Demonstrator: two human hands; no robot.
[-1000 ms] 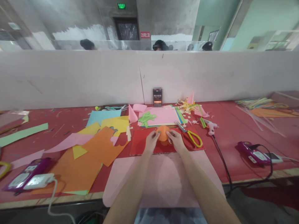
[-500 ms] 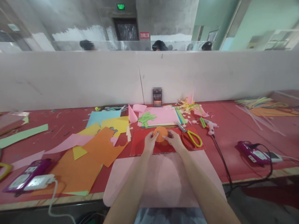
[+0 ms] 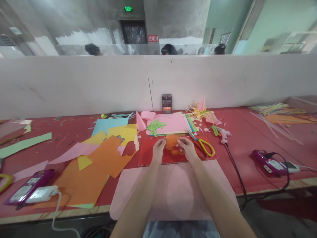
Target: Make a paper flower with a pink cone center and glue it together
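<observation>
My left hand [image 3: 158, 147] pinches the left side of an orange paper disc [image 3: 171, 140], which is tilted or bent so that its full circle does not show. On its right side, my right hand [image 3: 187, 147] grips the same disc between thumb and fingers. Smaller orange paper circles [image 3: 176, 152] lie just below it on a red mat [image 3: 148, 153]. Scissors with yellow handles [image 3: 206, 147] rest to the right of my right hand, blades pointing up and left.
Orange paper sheets [image 3: 81, 181] and a cut yellow sheet [image 3: 123, 132] spread to the left. Behind the mat are green paper strips [image 3: 155, 125] and a pink cone [image 3: 140, 121]. A pink glue gun [image 3: 225, 135] with a black cord lies right. Purple power strips [image 3: 268, 162] sit at both sides.
The orange disc has turned from facing me as a full round to a flatter, tilted shape, baring the small circles beneath. My hands stay on it and have shifted slightly.
</observation>
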